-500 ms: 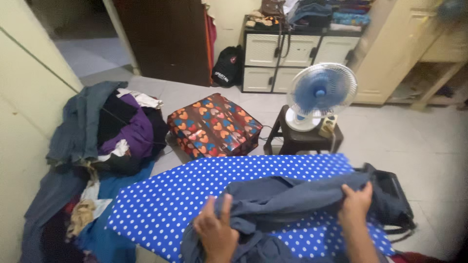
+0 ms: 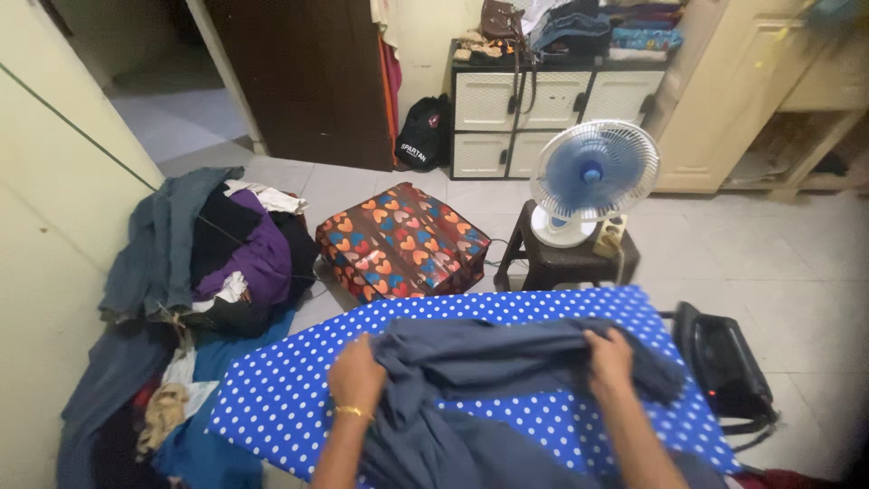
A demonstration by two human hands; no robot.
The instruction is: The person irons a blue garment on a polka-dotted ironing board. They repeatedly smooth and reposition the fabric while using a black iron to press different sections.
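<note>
A grey-blue garment [image 2: 489, 362] lies bunched across the blue ironing board with white dots [image 2: 290, 389]. My left hand [image 2: 356, 378], a gold bangle at its wrist, grips the garment's left part near the middle of the board. My right hand [image 2: 609, 360] clutches the cloth toward the board's right end. The garment's lower part hangs off the near edge, out of view.
A black iron [image 2: 720, 362] sits on its rest at the board's right end. Behind the board stand a dark stool [image 2: 552, 263] with a white and blue fan [image 2: 590, 177] and a heart-patterned bag [image 2: 398, 240]. A heap of clothes [image 2: 208, 254] covers the floor at left.
Both hands have moved up and left along the board, dragging the garment with them; it no longer covers the iron at the right end.
</note>
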